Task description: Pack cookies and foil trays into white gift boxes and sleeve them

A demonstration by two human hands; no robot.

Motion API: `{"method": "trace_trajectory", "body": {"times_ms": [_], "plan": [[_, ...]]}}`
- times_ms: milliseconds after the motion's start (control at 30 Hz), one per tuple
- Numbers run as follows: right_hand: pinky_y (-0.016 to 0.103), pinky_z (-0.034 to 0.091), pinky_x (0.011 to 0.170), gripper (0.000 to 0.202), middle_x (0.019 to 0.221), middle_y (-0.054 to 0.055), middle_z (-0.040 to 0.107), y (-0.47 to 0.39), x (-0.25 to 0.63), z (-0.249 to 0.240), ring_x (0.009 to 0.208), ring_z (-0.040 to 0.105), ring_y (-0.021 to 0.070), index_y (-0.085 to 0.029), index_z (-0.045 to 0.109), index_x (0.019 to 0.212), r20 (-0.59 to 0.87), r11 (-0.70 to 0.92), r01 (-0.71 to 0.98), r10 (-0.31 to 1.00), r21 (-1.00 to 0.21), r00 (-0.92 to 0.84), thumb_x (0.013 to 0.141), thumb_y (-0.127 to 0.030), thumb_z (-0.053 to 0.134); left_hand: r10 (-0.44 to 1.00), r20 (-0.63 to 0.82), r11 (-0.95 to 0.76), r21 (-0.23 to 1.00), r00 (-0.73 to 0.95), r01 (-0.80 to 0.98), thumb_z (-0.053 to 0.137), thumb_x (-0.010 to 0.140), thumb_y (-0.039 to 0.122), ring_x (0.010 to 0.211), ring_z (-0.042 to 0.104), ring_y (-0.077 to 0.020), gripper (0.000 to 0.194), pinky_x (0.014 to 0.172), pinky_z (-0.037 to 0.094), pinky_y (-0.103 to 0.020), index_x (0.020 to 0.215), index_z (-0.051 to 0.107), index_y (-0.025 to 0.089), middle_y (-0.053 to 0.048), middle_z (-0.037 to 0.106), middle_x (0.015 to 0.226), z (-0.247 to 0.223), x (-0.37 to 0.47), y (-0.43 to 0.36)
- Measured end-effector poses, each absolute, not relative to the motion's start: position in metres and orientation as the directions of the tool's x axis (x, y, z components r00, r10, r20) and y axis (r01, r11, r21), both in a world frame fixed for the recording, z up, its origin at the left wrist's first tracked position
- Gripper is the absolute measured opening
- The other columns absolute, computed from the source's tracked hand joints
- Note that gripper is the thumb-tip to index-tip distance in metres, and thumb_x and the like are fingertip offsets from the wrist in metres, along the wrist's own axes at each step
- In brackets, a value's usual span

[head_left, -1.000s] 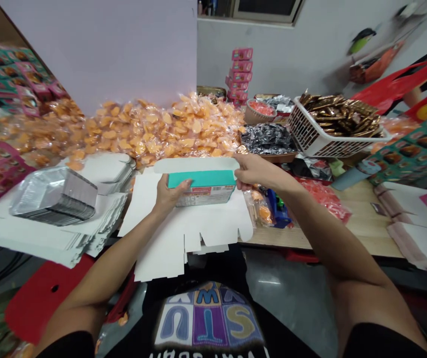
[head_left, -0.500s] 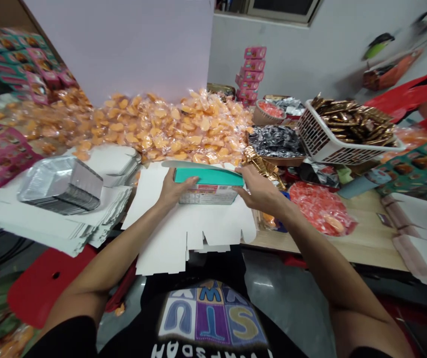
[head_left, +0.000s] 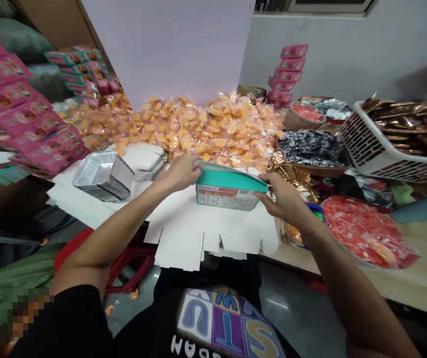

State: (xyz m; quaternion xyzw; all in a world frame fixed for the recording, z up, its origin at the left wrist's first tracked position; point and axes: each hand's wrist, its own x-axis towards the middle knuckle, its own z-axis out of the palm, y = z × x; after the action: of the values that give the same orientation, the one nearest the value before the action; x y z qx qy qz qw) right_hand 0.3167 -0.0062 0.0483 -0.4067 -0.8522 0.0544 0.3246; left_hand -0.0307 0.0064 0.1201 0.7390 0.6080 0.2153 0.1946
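Observation:
A small teal and white cardboard box (head_left: 230,191) stands in front of me on white cardboard sheets (head_left: 183,223), with its lid flap partly raised. My right hand (head_left: 281,196) grips the box's right end, thumb low on the front and fingers up by the flap. At the upper left corner is my left hand (head_left: 184,171), its fingers bent against the box edge; the fingertips are partly hidden behind the flap. Left of the sheets, a stack of foil trays (head_left: 103,176) rests on more white card.
A heap of wrapped orange pieces (head_left: 198,127) lies behind the box. To the right are black packets (head_left: 312,148), a white basket (head_left: 366,139) of gold packets and wrapped red pieces (head_left: 363,231). Stacked pink boxes (head_left: 15,99) stand at the left. A red stool (head_left: 131,268) is below.
My left hand has shifted from the box's front left to its upper left corner. The box is turned slightly. The view has swung left.

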Motion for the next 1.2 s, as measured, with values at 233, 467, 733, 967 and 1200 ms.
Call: {"method": "trace_trajectory", "body": {"times_ms": [233, 467, 733, 967, 1200], "plan": [[0.045, 0.064, 0.082, 0.032, 0.118, 0.016, 0.074, -0.003, 0.319, 0.048, 0.099, 0.074, 0.0322, -0.021, 0.062, 0.129, 0.515, 0.690, 0.637, 0.706, -0.344, -0.487, 0.102, -0.039, 0.065, 0.966, 0.073, -0.257, 0.418, 0.250, 0.871, 0.053, 0.091, 0.018, 0.100, 0.076, -0.0322, 0.042, 0.089, 0.059, -0.043, 0.130, 0.070, 0.016, -0.015, 0.082, 0.108, 0.100, -0.040, -0.001], [0.045, 0.063, 0.084, 0.033, 0.119, 0.016, 0.075, -0.003, 0.320, 0.047, 0.098, 0.073, 0.0317, -0.022, 0.062, 0.131, 0.501, 0.687, 0.635, 0.712, -0.353, -0.493, 0.103, -0.040, 0.065, 0.924, 0.086, -0.338, 0.644, 0.373, 0.686, 0.052, 0.082, 0.016, 0.131, 0.071, -0.0319, 0.047, 0.115, 0.057, -0.048, 0.126, 0.068, 0.018, -0.014, 0.077, 0.133, 0.088, -0.052, 0.013], [0.046, 0.062, 0.085, 0.037, 0.119, 0.016, 0.076, -0.002, 0.324, 0.042, 0.100, 0.075, 0.0337, -0.021, 0.064, 0.135, 0.490, 0.678, 0.652, 0.719, -0.339, -0.493, 0.104, -0.041, 0.064, 0.919, 0.118, -0.251, 0.911, 0.376, 0.328, 0.076, 0.091, 0.036, 0.149, 0.061, -0.0375, 0.058, 0.123, 0.052, -0.053, 0.146, 0.065, 0.023, -0.016, 0.068, 0.156, 0.078, -0.042, 0.002], [0.055, 0.061, 0.110, 0.051, 0.145, 0.018, 0.073, 0.005, 0.329, 0.048, 0.132, 0.071, 0.0366, -0.025, 0.060, 0.159, 0.502, 0.779, 0.544, 0.621, -0.312, -0.602, 0.113, -0.047, 0.060, 0.962, 0.266, -0.256, 0.957, 0.057, -0.140, 0.077, 0.092, 0.057, 0.148, 0.059, -0.0339, 0.037, 0.121, 0.048, -0.047, 0.100, 0.066, 0.023, -0.012, 0.070, 0.151, 0.023, -0.009, -0.009], [0.049, 0.065, 0.094, 0.053, 0.141, 0.020, 0.068, 0.010, 0.330, 0.046, 0.118, 0.071, 0.0353, -0.022, 0.064, 0.157, 0.442, 0.774, 0.589, 0.623, -0.232, -0.645, 0.117, -0.054, 0.047, 0.873, 0.302, -0.414, 0.875, 0.384, 0.252, 0.063, 0.089, 0.037, 0.118, 0.067, -0.0305, 0.038, 0.105, 0.052, -0.044, 0.119, 0.083, 0.023, -0.009, 0.076, 0.125, 0.054, -0.029, 0.010]]}}
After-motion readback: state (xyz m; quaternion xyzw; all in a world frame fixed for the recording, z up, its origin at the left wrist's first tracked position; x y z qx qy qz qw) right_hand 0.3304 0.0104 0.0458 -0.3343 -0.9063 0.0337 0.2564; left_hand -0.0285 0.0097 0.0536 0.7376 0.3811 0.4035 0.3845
